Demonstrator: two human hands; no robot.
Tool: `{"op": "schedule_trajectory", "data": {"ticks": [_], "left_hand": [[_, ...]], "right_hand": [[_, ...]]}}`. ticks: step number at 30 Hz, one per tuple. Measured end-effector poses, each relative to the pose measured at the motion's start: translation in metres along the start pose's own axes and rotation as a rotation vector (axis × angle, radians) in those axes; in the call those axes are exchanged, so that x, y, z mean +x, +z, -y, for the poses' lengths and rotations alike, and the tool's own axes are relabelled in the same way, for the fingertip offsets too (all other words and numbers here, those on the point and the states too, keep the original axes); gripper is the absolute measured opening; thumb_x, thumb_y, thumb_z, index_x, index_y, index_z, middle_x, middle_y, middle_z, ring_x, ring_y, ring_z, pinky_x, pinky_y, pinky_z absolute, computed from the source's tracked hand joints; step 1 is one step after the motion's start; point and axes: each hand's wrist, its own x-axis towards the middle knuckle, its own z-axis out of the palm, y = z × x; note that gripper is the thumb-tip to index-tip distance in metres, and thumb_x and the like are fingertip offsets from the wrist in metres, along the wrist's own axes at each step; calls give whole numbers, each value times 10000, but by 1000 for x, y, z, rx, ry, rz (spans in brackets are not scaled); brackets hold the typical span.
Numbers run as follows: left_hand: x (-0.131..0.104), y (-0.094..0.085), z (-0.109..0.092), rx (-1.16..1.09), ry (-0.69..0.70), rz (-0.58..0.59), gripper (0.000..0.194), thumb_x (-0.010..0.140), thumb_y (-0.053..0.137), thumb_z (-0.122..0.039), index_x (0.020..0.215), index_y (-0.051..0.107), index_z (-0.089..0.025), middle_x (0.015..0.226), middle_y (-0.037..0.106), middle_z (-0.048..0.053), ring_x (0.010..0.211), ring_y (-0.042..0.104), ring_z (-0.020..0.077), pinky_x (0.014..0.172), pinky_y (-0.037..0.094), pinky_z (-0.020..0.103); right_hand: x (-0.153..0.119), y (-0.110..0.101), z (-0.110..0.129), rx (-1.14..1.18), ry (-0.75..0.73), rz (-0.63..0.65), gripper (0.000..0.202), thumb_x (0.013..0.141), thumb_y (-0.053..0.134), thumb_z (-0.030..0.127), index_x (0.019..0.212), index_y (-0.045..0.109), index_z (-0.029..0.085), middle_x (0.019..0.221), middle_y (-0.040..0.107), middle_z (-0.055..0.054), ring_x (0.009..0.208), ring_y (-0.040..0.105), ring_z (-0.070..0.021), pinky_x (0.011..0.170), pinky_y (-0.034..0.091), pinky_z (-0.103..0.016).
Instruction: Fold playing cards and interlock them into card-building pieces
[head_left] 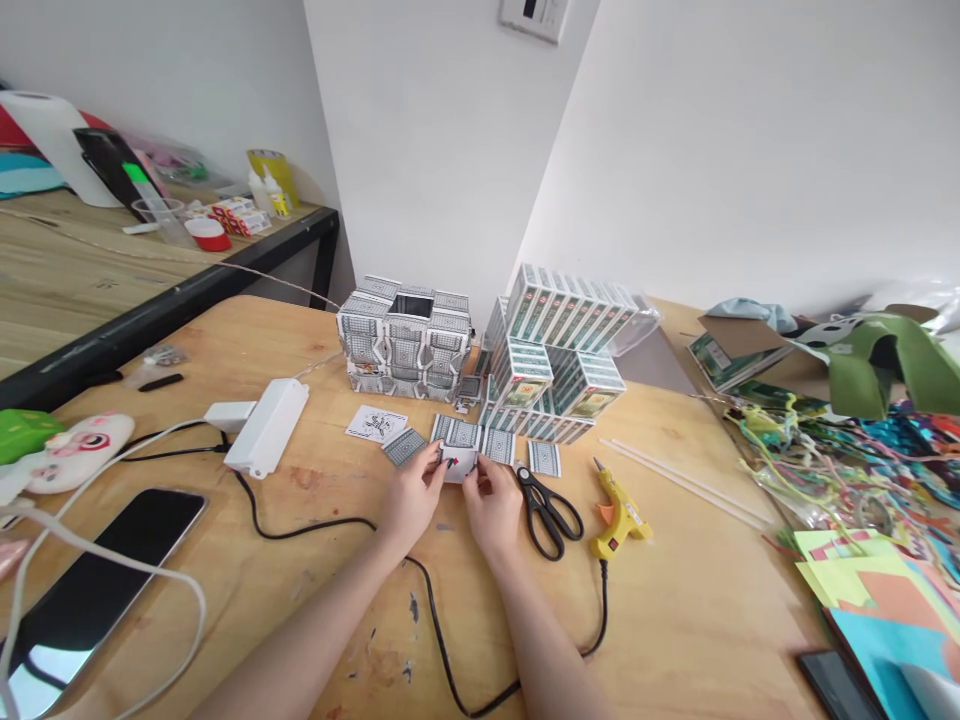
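Note:
Between my two hands a white playing card (460, 465) with small red marks lies close to the tabletop. My left hand (414, 490) pinches its left edge, and my right hand (493, 503) grips the right edge with curled fingers. Just beyond them lie grey-patterned cards, one a face-down card (498, 446) and another a tilted card (406, 447). A joker card (376, 423) rests face up to the left. Behind stands a box-like structure built of cards (405, 350) with a square opening on top. Black scissors (550, 512) lie right of my right hand.
A yellow hot glue gun (619, 512) lies right of the scissors, its black cord looping under my arms. Stacked card boxes (566, 310) stand behind. White glue sticks (686, 483), coloured paper (885, 600) and tangled cords lie right. A power strip (268, 428) and phone (105, 590) are left.

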Motion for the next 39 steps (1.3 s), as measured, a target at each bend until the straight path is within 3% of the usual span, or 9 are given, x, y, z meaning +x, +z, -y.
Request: {"op": "schedule_trajectory", "data": {"ticks": [6, 10, 14, 21, 25, 30, 35, 39], "left_hand": [[1, -4, -6, 87, 27, -48, 303, 829, 419, -216, 1095, 556, -164, 1008, 665, 97, 853, 649, 191, 727, 520, 274], [2, -8, -12, -46, -23, 28, 359, 845, 402, -224, 1195, 463, -169, 930, 672, 69, 799, 645, 156, 683, 519, 252], [2, -9, -10, -54, -13, 44, 262, 857, 389, -239, 1081, 520, -197, 907, 662, 49, 778, 636, 153, 675, 512, 264], [3, -9, -9, -65, -9, 74, 217, 866, 374, -237, 1040, 498, -201, 971, 646, 68, 816, 635, 164, 693, 520, 291], [3, -11, -16, -23, 113, 35, 289, 847, 401, -198, 1118, 500, -217, 1156, 581, 73, 1036, 564, 188, 867, 477, 349], [1, -11, -16, 54, 232, 21, 287, 842, 411, -189, 1077, 567, -245, 1066, 637, 45, 1013, 578, 186, 916, 451, 363], [0, -12, -16, 85, 163, -89, 245, 842, 424, -225, 1032, 578, -224, 1006, 659, 49, 950, 605, 183, 872, 477, 344], [6, -16, -14, 21, 39, -245, 211, 820, 467, -257, 982, 589, -200, 961, 670, 61, 905, 620, 181, 849, 486, 337]], "right_hand": [[7, -9, 8, 520, 257, 140, 263, 750, 547, 325, 935, 624, 154, 783, 654, -62, 660, 587, -166, 628, 480, -287], [10, -12, 11, 847, 337, 305, 176, 718, 616, 340, 788, 586, 181, 698, 598, -3, 629, 554, -130, 631, 457, -259], [9, -12, 13, 1029, 439, 456, 226, 703, 624, 404, 712, 539, 194, 693, 569, 3, 627, 551, -131, 608, 453, -257], [8, -12, 16, 1070, 482, 529, 261, 653, 681, 403, 736, 567, 183, 698, 559, -3, 623, 542, -127, 632, 466, -272], [8, -8, 13, 988, 466, 518, 268, 652, 680, 405, 752, 578, 178, 702, 578, -10, 617, 545, -133, 622, 470, -277], [8, -8, 13, 975, 433, 530, 312, 678, 652, 413, 876, 594, 180, 767, 629, -38, 649, 581, -157, 617, 480, -285], [9, -8, 14, 973, 426, 477, 295, 728, 593, 411, 897, 600, 169, 825, 647, -66, 696, 604, -179, 582, 480, -278], [9, -8, 14, 909, 408, 387, 305, 763, 530, 418, 905, 621, 164, 827, 656, -79, 716, 611, -203, 547, 485, -290]]}}
